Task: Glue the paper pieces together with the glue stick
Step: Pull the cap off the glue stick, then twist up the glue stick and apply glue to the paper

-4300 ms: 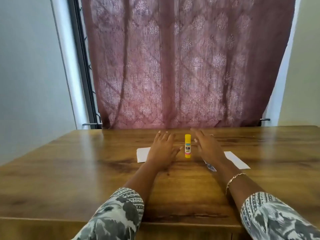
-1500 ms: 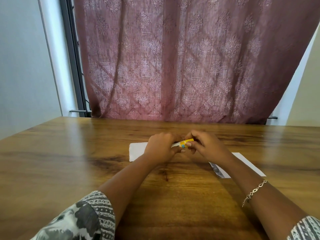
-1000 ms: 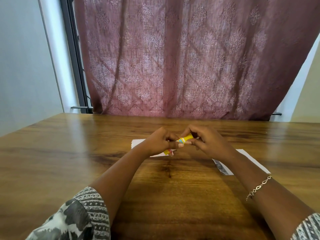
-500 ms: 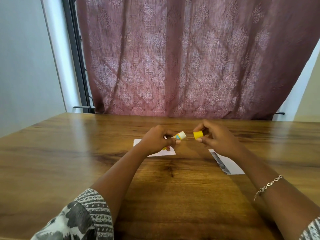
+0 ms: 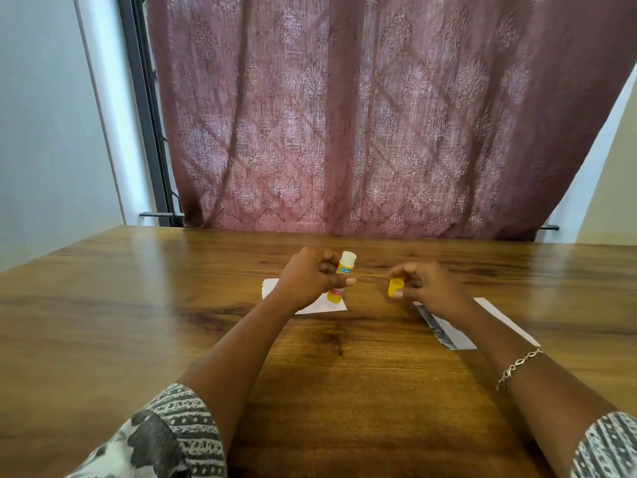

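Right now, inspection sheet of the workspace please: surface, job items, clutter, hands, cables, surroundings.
Surface: glossy wooden table.
Job's things: glue stick uncapped, white tip up; yellow cap off; left paper piece and right paper piece lie flat and apart.
Clutter: nothing seen.
Hands: left hand grips the glue stick; right hand pinches the cap in its fingers.
Cables: nothing seen.
Surroundings: maroon curtain, dark window frame, pale wall.
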`<state>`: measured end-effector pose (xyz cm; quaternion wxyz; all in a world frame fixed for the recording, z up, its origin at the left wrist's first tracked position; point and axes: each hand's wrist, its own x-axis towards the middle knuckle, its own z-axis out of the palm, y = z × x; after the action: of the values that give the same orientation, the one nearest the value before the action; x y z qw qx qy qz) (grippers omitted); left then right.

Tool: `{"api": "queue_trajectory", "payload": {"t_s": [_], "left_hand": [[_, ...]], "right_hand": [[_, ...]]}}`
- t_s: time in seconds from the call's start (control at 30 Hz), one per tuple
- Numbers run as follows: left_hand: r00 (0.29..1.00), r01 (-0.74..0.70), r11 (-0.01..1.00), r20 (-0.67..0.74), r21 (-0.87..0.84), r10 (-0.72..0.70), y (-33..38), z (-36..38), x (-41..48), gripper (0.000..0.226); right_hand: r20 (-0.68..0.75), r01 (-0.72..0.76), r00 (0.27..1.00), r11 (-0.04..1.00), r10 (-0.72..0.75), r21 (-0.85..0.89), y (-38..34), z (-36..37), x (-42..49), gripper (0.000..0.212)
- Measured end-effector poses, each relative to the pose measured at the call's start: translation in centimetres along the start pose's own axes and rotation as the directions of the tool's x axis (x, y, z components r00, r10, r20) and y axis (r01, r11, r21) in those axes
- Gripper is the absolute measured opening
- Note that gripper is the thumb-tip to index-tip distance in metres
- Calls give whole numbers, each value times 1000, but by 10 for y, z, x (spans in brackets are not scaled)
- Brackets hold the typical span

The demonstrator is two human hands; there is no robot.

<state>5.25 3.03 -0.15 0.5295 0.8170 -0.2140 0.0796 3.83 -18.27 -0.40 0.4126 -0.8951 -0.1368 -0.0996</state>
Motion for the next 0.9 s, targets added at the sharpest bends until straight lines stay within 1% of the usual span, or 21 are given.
{"api": "queue_trajectory", "payload": {"t_s": [0.1,0.17,0.27,0.33,0.4,0.47,0.53,0.67,0.8,0.9], "left_hand": [[1000,12,1000,-4,-7,-12,5,1,-3,23],[1000,23,999,-10,-24,-23,8,2,-4,25],[999,28,998,-27,-51,-30,12,2,-6,25],[999,16,999,-47,-51,-19,15,2,-7,25],[997,-7,998,-81,-64,2,19,3,-9,24],[994,-34,994,-111,-105,22,23,5,-10,24],[991,-61,987,-124,-148,42,26,8,-11,23],[994,-85,970,-88,-226,67,29,13,-14,19],[994,-112,963,-48,-245,103,28,13,-12,14],[992,-121,952,-1,-282,125,28,11,-12,19]], "right_hand": [[49,-22,998,993,28,-120,-1,3,1,26],[75,-26,996,986,39,-162,-2,4,0,25],[91,-23,995,981,41,-192,-5,4,-2,30],[59,3,998,989,6,-149,-8,4,-3,41],[-5,68,998,997,-68,-37,-17,7,-5,45],[-13,130,991,985,-130,109,-28,14,-9,40],[7,161,986,966,-166,201,-36,26,-13,34],[-25,172,985,957,-171,233,-36,41,-13,27],[-34,161,987,952,-158,260,-32,40,-10,30],[-1,175,984,948,-181,264,-34,38,-10,21]]}}
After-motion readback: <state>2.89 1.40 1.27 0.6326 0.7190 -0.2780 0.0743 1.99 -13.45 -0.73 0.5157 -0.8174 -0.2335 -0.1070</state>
